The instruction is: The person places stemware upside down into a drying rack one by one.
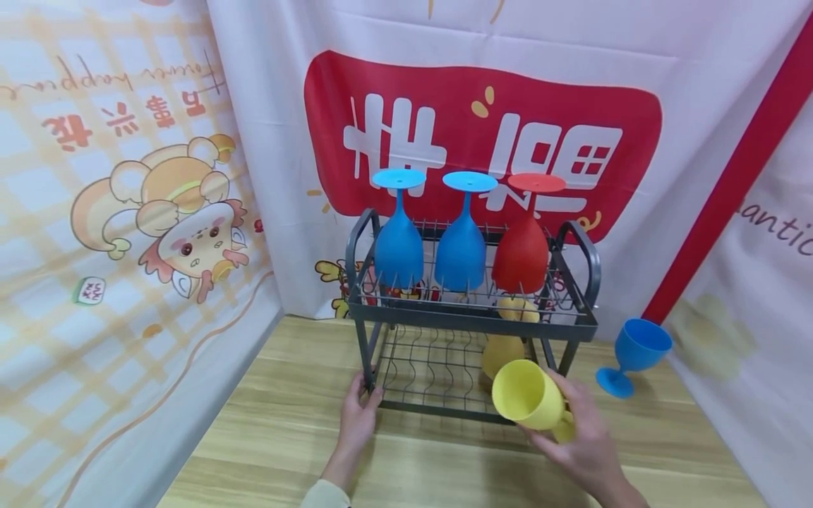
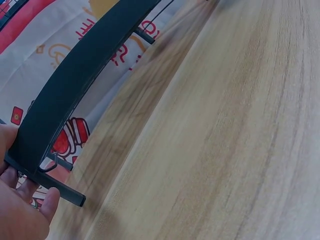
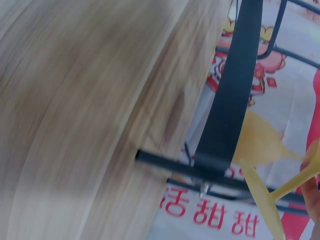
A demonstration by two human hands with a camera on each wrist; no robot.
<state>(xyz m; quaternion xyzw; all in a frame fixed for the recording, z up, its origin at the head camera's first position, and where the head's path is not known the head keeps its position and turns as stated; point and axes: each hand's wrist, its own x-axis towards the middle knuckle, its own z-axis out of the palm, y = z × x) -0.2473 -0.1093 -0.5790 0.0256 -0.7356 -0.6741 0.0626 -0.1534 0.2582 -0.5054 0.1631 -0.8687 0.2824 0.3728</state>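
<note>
A two-tier black dish rack (image 1: 470, 322) stands on the table. My left hand (image 1: 358, 421) grips its lower left front corner; in the left wrist view the thumb lies over the dark rail (image 2: 75, 80) and the other fingers are under it. By the lower right front, my right hand (image 1: 587, 448) holds a yellow goblet (image 1: 526, 395) tilted, its mouth facing the camera. Its foot and stem (image 3: 262, 202) show in the right wrist view, where most of that hand is cut off. A second yellow goblet (image 1: 502, 353) stands upside down on the lower tier's right side.
Two blue goblets (image 1: 399, 247) and a red goblet (image 1: 522, 257) stand upside down in a row on the upper tier. Right of the rack, another blue goblet (image 1: 643, 346) stands upright on the wooden table (image 1: 254, 437). Printed cloth (image 1: 273, 85) hangs behind and at both sides.
</note>
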